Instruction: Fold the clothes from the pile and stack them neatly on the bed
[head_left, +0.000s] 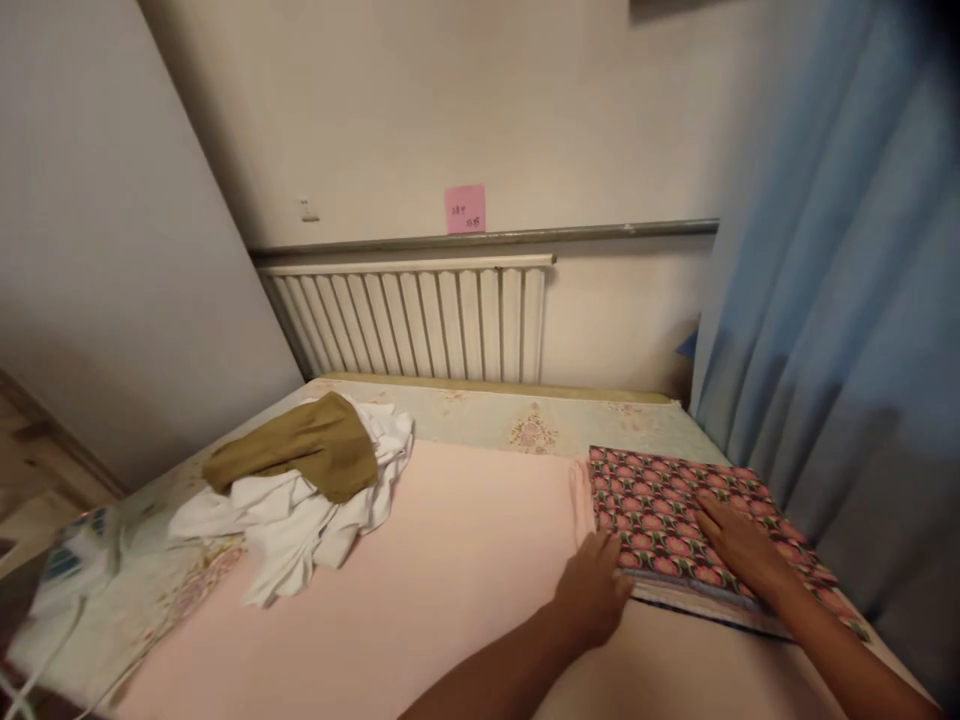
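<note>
Left hand (595, 592) touches the near-left corner of the patterned cloth (656, 500), its grip unclear; right hand (739, 545) lies flat, clamping nothing. Uneven pressure could skew the cloth.

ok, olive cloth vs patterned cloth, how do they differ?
The olive cloth is plain; the patterned cloth has a repeating pink-and-dark print.
The olive cloth lies rumpled on white cloth; the patterned cloth lies flat with straight edges.
The olive cloth is untouched; the patterned cloth has the right hand on it.
Shared: both are fabric.
</note>
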